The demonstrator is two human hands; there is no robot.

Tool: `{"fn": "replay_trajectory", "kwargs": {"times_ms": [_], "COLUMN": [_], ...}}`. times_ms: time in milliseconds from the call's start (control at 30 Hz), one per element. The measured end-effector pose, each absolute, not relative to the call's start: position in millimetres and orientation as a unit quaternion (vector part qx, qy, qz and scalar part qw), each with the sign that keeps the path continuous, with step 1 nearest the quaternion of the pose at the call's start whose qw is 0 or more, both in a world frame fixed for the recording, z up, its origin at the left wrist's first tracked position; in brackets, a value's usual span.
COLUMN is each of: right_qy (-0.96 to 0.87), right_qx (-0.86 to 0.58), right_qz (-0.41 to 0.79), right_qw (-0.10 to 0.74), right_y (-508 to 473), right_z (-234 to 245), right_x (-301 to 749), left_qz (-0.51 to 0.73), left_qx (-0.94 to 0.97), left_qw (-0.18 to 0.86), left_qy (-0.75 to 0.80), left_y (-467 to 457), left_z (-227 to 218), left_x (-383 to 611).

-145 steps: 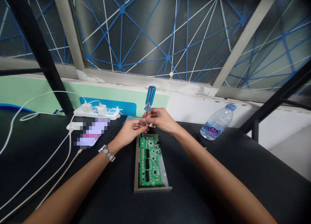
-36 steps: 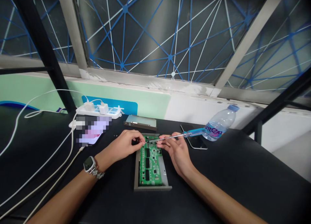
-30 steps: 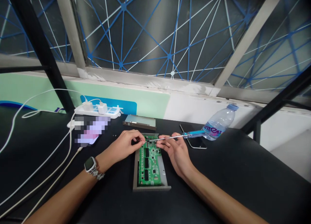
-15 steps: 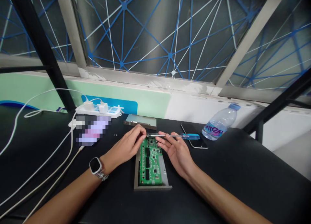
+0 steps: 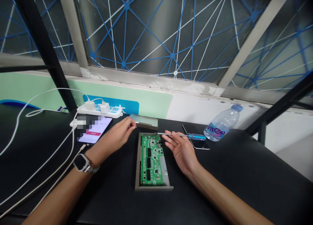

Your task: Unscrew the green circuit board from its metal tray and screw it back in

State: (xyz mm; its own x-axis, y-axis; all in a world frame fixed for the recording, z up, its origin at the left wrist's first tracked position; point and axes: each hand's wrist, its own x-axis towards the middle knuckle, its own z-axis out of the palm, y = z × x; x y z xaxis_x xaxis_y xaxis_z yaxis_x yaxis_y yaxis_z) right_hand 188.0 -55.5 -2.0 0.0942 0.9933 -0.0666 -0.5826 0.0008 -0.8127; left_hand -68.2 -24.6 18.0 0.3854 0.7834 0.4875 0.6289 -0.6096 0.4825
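A green circuit board (image 5: 152, 163) lies in an open grey metal case (image 5: 138, 173) on the black table. My left hand (image 5: 119, 133), a watch on its wrist, is raised left of the case's far end. Its thumb and forefinger are pinched, with a tiny bright speck at the tips, too small to name. My right hand (image 5: 182, 150) holds a screwdriver (image 5: 197, 137) with a clear blue handle between thumb and fingers. The shaft points left, its tip over the board's far edge. The other fingers of that hand are loosely spread beside the case.
A flat metal cover (image 5: 146, 121) lies behind the case. A dark phone (image 5: 201, 144) and a tilted water bottle (image 5: 221, 123) are at the right. A lit phone (image 5: 94, 133), white cables (image 5: 55, 164) and a power strip (image 5: 113, 111) are at the left.
My left hand has moved left and up, away from the board's far end. My right hand has shifted slightly right with the screwdriver, and the top of the board is uncovered.
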Motion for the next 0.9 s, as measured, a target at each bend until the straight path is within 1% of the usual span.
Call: {"fn": "replay_trajectory", "kwargs": {"times_ms": [100,200,267,633,800,900], "right_qy": [-0.306,-0.321,-0.328,-0.360,-0.366,-0.372], "right_qx": [-0.365,-0.372,-0.376,-0.380,-0.379,-0.377], "right_qz": [0.607,0.610,0.610,0.605,0.603,0.603], "right_qw": [0.636,0.622,0.616,0.600,0.599,0.596], "right_y": [-57,-60,-60,-61,-60,-60], "right_z": [-3,-4,-5,-6,-6,-7], "right_x": [187,183,181,181,180,180], "left_qz": [0.285,0.224,0.204,0.160,0.175,0.185], "left_qx": [0.819,0.795,0.789,0.783,0.785,0.775], "left_qw": [0.081,0.093,0.106,0.163,0.133,0.151], "left_qy": [0.492,0.556,0.570,0.579,0.579,0.584], "left_y": [-9,-1,1,4,5,4], "left_z": [16,10,7,-2,0,-1], "left_x": [-99,-122,-130,-129,-129,-128]}}
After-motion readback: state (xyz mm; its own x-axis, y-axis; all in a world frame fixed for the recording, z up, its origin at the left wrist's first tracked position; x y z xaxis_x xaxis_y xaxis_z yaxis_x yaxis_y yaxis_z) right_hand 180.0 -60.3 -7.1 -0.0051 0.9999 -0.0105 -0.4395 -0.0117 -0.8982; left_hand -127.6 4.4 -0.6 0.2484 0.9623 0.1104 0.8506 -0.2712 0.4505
